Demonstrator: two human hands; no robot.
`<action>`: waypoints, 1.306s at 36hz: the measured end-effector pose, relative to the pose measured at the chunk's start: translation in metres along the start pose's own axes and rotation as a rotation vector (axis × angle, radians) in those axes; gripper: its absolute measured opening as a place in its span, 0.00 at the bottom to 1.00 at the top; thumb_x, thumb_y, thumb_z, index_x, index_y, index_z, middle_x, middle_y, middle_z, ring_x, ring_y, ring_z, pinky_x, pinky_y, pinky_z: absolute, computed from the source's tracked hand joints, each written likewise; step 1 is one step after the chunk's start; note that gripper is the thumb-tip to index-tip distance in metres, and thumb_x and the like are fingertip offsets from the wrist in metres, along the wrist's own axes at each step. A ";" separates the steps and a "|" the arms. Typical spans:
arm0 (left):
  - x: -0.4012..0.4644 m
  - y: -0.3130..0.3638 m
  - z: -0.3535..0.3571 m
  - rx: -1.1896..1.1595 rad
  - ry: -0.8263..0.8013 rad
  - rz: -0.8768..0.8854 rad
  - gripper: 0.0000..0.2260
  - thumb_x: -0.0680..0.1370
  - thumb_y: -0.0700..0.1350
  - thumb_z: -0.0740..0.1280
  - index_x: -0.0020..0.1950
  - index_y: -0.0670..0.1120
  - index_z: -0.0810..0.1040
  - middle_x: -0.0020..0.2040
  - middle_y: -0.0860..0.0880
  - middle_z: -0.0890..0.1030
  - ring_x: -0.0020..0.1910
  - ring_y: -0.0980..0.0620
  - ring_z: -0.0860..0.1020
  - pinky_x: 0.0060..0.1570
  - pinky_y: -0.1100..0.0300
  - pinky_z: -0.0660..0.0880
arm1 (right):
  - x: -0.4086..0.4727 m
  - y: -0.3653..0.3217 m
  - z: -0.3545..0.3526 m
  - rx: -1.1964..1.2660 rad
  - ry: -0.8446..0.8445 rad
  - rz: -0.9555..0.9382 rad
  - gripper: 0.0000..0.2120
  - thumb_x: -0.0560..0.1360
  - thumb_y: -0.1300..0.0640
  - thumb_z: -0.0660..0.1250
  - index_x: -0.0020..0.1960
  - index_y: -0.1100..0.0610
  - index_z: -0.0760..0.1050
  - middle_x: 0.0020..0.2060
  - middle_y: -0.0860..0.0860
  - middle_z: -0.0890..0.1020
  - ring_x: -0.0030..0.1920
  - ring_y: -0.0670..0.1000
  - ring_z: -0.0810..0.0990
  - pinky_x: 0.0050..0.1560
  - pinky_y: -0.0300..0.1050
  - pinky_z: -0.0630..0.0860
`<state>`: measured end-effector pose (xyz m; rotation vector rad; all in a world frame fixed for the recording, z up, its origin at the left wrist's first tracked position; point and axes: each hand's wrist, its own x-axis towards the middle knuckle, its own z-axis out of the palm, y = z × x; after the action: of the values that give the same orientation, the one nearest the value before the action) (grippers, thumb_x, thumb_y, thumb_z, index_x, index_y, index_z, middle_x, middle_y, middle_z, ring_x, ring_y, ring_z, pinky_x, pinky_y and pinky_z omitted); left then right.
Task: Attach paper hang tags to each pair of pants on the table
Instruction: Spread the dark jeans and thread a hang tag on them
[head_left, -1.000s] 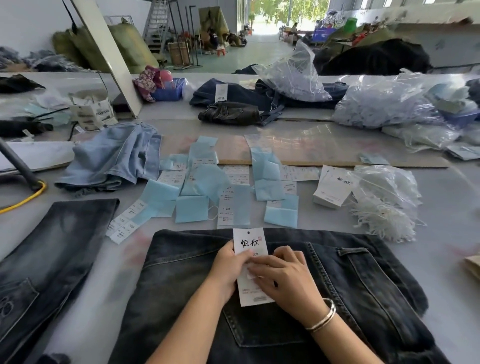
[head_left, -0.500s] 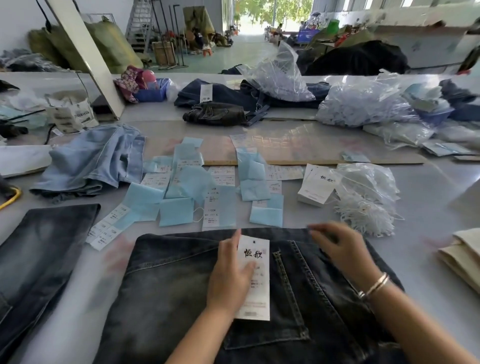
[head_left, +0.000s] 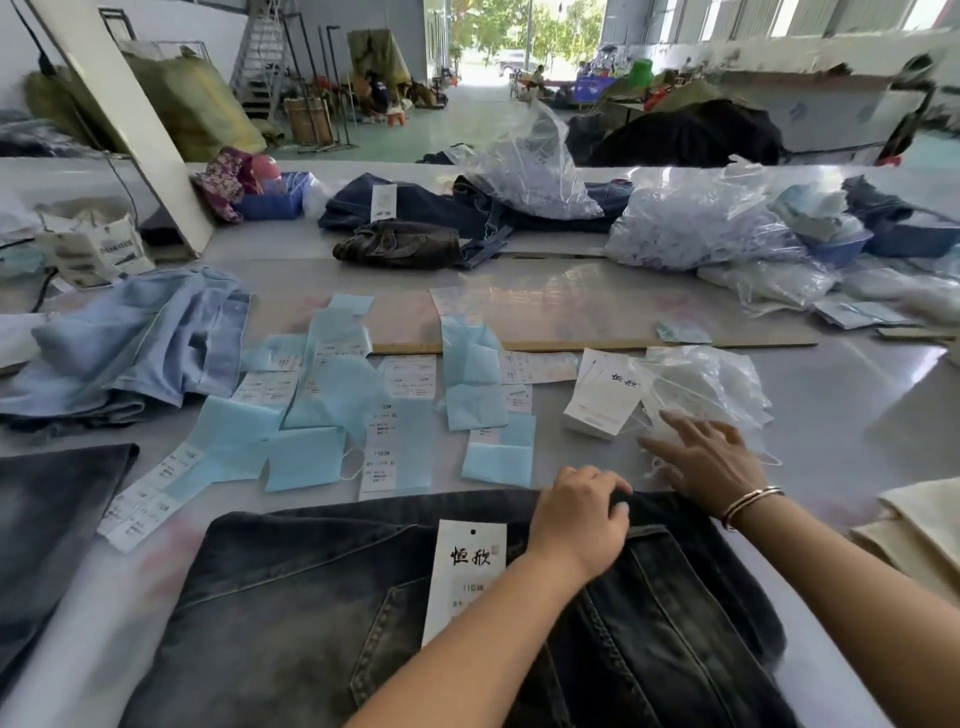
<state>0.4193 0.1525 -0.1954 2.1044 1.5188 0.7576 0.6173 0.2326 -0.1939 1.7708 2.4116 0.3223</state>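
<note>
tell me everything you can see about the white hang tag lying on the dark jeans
The hang tag is a white paper rectangle with a small punched hole near its top edge, bold black characters and smaller print below. It lies flat on the dark jeans, by a back pocket. A forearm crosses its lower corner; neither hand holds it.

Bright daylight pours in from the open doorway (head_left: 498, 47) at the far end, glaring off the pale surface (head_left: 857, 395); shadows are soft, edges bow from wide-angle distortion, detail slightly smeared

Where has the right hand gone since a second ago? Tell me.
Yes: the right hand left the hang tag and moved right, toward the plastic bag.
</note>
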 end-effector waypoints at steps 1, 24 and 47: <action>0.008 -0.001 0.004 -0.017 -0.034 -0.041 0.12 0.79 0.45 0.62 0.61 0.46 0.77 0.58 0.45 0.78 0.59 0.45 0.72 0.60 0.51 0.71 | 0.004 0.000 0.001 -0.016 -0.013 -0.022 0.20 0.79 0.44 0.56 0.71 0.35 0.62 0.76 0.48 0.55 0.75 0.50 0.56 0.72 0.51 0.54; 0.093 0.004 0.052 -0.024 -0.047 -0.263 0.15 0.81 0.52 0.61 0.57 0.44 0.81 0.55 0.41 0.81 0.55 0.41 0.78 0.48 0.53 0.72 | 0.018 0.011 0.010 0.461 0.240 0.018 0.05 0.74 0.51 0.69 0.49 0.49 0.82 0.53 0.48 0.81 0.57 0.54 0.76 0.54 0.47 0.65; -0.024 -0.051 -0.102 -0.228 0.018 -0.046 0.08 0.78 0.45 0.67 0.43 0.47 0.84 0.34 0.53 0.80 0.32 0.62 0.74 0.33 0.72 0.66 | -0.072 -0.067 -0.074 1.307 0.191 0.143 0.11 0.74 0.61 0.68 0.39 0.48 0.84 0.39 0.50 0.85 0.37 0.40 0.79 0.39 0.32 0.75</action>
<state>0.3102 0.1478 -0.1544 1.8942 1.4119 0.8905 0.5600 0.1382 -0.1400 2.3190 2.8092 -1.4637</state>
